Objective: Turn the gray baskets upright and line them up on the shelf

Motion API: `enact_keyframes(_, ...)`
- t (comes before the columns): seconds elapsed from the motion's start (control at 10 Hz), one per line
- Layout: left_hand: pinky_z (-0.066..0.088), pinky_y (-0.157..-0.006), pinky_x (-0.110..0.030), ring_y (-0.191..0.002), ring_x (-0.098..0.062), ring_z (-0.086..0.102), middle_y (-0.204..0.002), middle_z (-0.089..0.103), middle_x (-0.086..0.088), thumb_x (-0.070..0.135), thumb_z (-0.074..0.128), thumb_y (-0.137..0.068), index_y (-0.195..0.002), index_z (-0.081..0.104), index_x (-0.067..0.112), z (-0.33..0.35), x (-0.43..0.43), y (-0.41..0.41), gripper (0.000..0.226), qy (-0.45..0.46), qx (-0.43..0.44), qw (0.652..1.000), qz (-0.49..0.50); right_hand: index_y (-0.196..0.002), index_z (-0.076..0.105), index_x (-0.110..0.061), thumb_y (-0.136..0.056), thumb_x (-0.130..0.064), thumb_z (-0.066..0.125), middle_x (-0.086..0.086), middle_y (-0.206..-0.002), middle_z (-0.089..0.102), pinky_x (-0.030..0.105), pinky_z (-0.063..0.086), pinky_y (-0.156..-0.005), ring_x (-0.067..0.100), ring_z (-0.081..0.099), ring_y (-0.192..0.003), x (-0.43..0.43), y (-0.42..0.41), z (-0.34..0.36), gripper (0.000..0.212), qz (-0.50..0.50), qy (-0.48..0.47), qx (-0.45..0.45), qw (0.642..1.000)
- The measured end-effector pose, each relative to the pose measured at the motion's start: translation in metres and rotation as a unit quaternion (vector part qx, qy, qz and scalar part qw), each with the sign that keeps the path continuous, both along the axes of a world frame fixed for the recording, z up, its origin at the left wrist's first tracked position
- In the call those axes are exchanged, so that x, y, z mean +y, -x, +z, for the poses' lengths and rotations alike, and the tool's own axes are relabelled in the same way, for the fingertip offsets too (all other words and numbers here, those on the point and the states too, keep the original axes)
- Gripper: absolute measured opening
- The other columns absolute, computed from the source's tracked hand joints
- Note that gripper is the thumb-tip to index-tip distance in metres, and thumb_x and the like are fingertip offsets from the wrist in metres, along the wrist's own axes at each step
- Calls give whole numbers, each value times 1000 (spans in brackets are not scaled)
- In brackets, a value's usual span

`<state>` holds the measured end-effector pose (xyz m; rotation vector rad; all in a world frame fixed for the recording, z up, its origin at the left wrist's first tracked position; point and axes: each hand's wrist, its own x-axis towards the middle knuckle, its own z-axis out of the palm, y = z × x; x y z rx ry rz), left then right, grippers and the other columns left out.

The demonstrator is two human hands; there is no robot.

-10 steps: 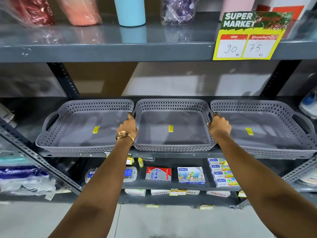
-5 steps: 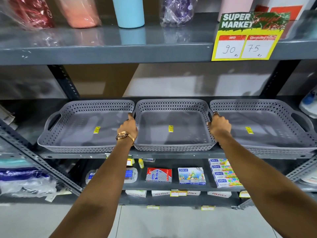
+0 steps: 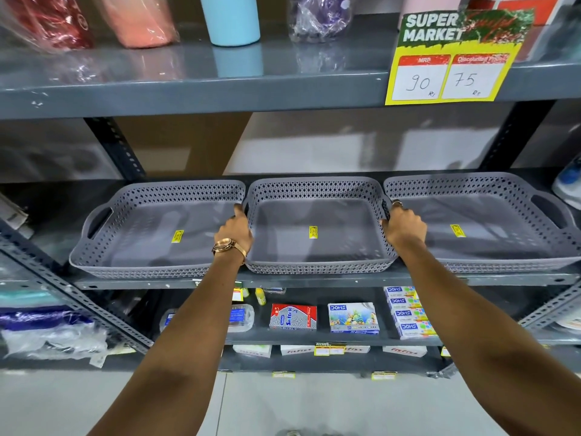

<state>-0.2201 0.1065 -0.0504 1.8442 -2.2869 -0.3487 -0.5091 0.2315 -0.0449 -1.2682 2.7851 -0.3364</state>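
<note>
1. Left hand (image 3: 236, 228) fingers curl over the middle gray basket (image 3: 317, 228)'s 9 o'clock rim.
2. Right hand (image 3: 404, 226) fingers clasp its 3 o'clock handle.
3. Left basket (image 3: 151, 234) and right basket (image 3: 490, 225) flank it, all upright in a row on the shelf (image 3: 314, 280).

The right basket (image 3: 490, 221) runs off the frame's right edge. Each hand (image 3: 236, 226) hides a side handle of the middle basket (image 3: 317, 247) — fingertips unseen. Top-shelf bottles (image 3: 231, 17) are cropped above; yellow stickers (image 3: 313, 231) unreadable.
</note>
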Motion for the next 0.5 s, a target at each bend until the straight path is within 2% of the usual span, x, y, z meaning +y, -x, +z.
enact_keyframes(0.3, 51, -90, -53, -110, -46, 60, -120, 62, -26, 12, 51, -95, -140, 27, 2, 3, 2, 0, 52, -2, -7, 1000, 0, -115, 50, -3, -98, -19, 49, 19, -111, 67, 43, 51, -85, 37, 65, -104, -1, -3, 4, 23, -9, -4, -13, 1000)
enact_keyframes(0.4, 49, -89, -52, -111, -45, 60, -120, 62, -24, 23, 47, -97, -131, 34, 3, 7, 3, -3, 42, -12, -10, 1000, 10, -120, 46, -2, -99, -23, 46, 19, -116, 64, 42, 49, -88, 37, 62, -109, -1, -3, 7, 30, -16, -10, -45, 999)
enact_keyframes(0.5, 48, -92, -54, -118, -45, 55, -129, 57, -23, 32, 50, -95, -137, 30, 4, 14, 3, -5, 53, 8, -22, 999, 22, -138, 31, -3, -98, -28, 48, 21, -132, 52, 47, 45, -95, 40, 53, -121, -1, -7, 10, 51, -19, -11, -61, 998)
